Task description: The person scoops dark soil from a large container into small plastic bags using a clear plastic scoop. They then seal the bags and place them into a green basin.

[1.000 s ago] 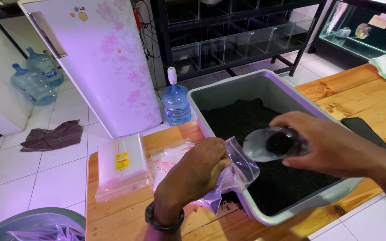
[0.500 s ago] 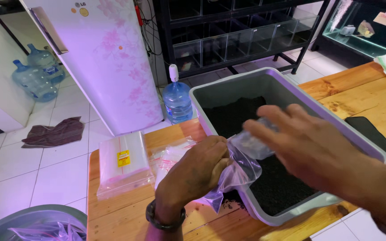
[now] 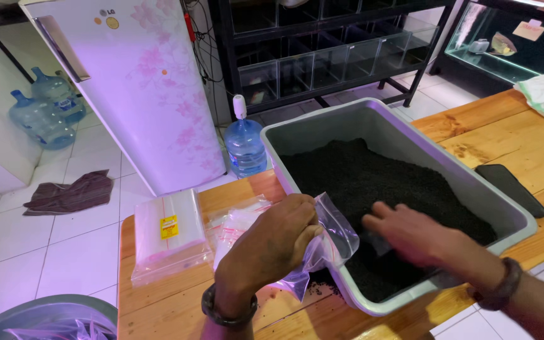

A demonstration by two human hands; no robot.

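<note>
I see a big gray tub of black grit on the wooden table. My right hand reaches down into the grit; I cannot tell its grip. Just left, my left hand pinches the clear bag against the tub's edge.

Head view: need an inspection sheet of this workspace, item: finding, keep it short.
Surface: wooden plank table, dark grains spilled by the tub's near corner.
Job's things: grey plastic tub holding black granular material; clear plastic zip bag held open over the tub rim.
Clutter: packet of clear bags with yellow label; loose clear bags; flat black device.
Grips: left hand pinches the bag mouth; right hand down in the black material, what it holds cannot be told.
Cables: wires behind the floral refrigerator.
Surroundings: blue water jugs, black rack of glass tanks, brown cloth on the tiled floor.
</note>
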